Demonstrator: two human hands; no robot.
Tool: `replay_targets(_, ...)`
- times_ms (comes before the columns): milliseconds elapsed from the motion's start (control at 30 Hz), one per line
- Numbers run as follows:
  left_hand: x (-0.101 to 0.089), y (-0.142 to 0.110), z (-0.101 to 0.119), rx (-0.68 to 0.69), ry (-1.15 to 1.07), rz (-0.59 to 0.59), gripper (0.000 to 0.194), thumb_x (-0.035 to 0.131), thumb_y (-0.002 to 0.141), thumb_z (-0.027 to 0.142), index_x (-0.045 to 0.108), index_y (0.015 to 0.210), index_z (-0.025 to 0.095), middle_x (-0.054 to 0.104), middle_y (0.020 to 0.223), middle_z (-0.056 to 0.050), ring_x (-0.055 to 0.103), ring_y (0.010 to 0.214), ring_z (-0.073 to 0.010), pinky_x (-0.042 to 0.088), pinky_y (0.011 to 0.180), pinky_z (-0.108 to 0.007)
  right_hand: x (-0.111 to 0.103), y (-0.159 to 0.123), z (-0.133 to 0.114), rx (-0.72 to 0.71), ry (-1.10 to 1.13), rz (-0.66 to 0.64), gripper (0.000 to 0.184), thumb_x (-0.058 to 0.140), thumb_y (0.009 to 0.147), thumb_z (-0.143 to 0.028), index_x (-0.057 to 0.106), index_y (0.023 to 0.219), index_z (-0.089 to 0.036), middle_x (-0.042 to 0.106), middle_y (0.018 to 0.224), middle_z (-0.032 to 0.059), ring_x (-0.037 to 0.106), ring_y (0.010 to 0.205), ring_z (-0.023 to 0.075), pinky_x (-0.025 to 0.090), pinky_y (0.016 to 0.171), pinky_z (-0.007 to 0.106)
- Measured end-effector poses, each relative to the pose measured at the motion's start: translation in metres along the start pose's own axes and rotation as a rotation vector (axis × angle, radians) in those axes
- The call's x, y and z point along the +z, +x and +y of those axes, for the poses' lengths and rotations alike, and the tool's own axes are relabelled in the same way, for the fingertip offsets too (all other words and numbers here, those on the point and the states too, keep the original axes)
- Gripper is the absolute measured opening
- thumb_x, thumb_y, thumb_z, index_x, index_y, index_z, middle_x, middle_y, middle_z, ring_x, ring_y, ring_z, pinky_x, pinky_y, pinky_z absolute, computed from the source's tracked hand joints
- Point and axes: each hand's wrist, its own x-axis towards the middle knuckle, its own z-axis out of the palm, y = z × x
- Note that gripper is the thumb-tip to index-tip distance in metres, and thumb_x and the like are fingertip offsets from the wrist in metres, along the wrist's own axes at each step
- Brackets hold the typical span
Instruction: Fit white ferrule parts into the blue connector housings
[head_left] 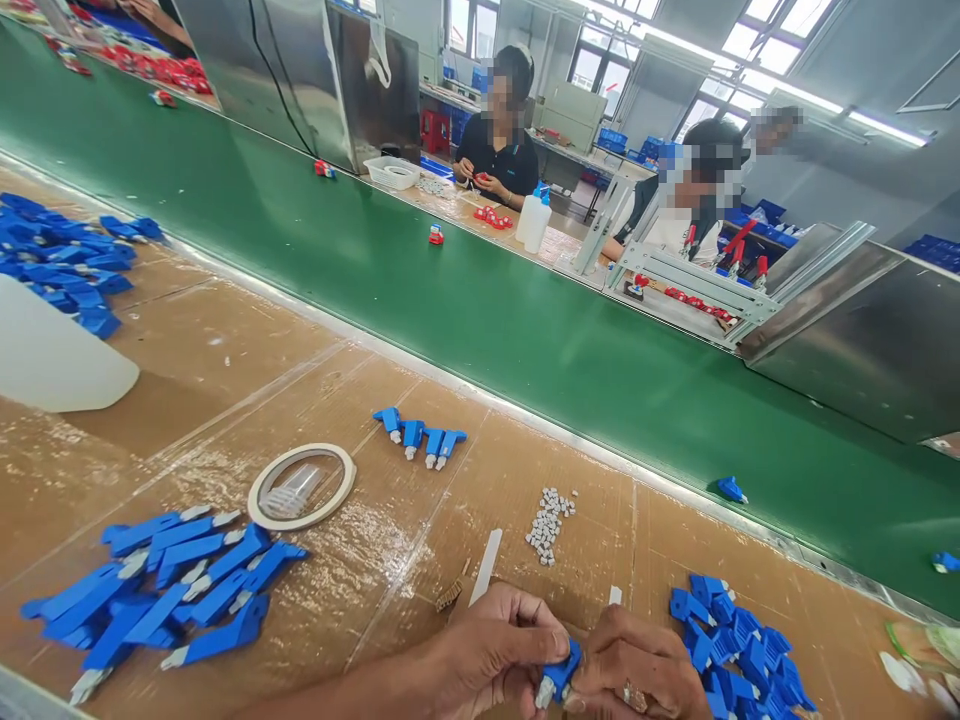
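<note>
Two hands (566, 665) grip a small blue part (559, 677) between the fingertips — loose grey pieces (550, 525) lie on the brown tabletop (300, 400) beyond

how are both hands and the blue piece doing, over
Left hand, right hand both on blue piece. Blue pile beside right hand. Grey bits ahead, untouched.

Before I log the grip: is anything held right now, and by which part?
Yes, a small blue piece: the left hand pinches its upper end under the thumb, and the right hand's fingers touch its right side.
</note>
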Motion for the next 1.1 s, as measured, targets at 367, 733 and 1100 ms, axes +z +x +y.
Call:
replay_targets(367, -0.001, -0.003, -0.004, 0.118, 0.137, 0.076, 0.051, 0.09, 0.048, 0.055, 0.067, 0.065, 0.012, 0.065, 0.054, -0.002, 0.049, 0.04, -0.0064, 0.04, 0.041, -0.02, 0.004, -0.005, 0.001, 0.168, 0.016, -0.023, 0.013, 0.078, 0.083, -0.028, 0.074, 0.072, -0.023, 0.062, 0.076, 0.0007, 0.06, 0.069, 0.0161, 0.045, 0.061, 0.027)
replay_targets(733, 0.001, -0.014, 0.012, 0.164, 0.221, -0.014, 0.051, 0.085, 0.057, 0.058, 0.072, 0.076, 0.012, 0.061, 0.055, 0.0, 0.047, 0.041, -0.0067, 0.036, 0.042, -0.02, 0.007, -0.002, -0.008, 0.082, 0.023, 0.216, 0.016, 0.085, 0.075, -0.032, 0.071, 0.075, -0.023, 0.057, 0.072, -0.0008, 0.054, 0.059, 0.0138, 0.04, 0.051, 0.025)
replay_targets(1100, -0.012, -0.021, 0.006, 0.319, 0.243, -0.145, 0.05, 0.081, 0.065, 0.058, 0.076, 0.09, 0.015, 0.056, 0.063, 0.001, 0.043, 0.051, -0.0041, 0.03, 0.05, -0.016, 0.037, -0.007, 0.0, 0.321, 0.7, 0.279, 0.053, 0.082, 0.068, -0.059, 0.064, 0.104, -0.023, 0.062, 0.088, 0.003, 0.059, 0.075, 0.0166, 0.046, 0.064, 0.025)
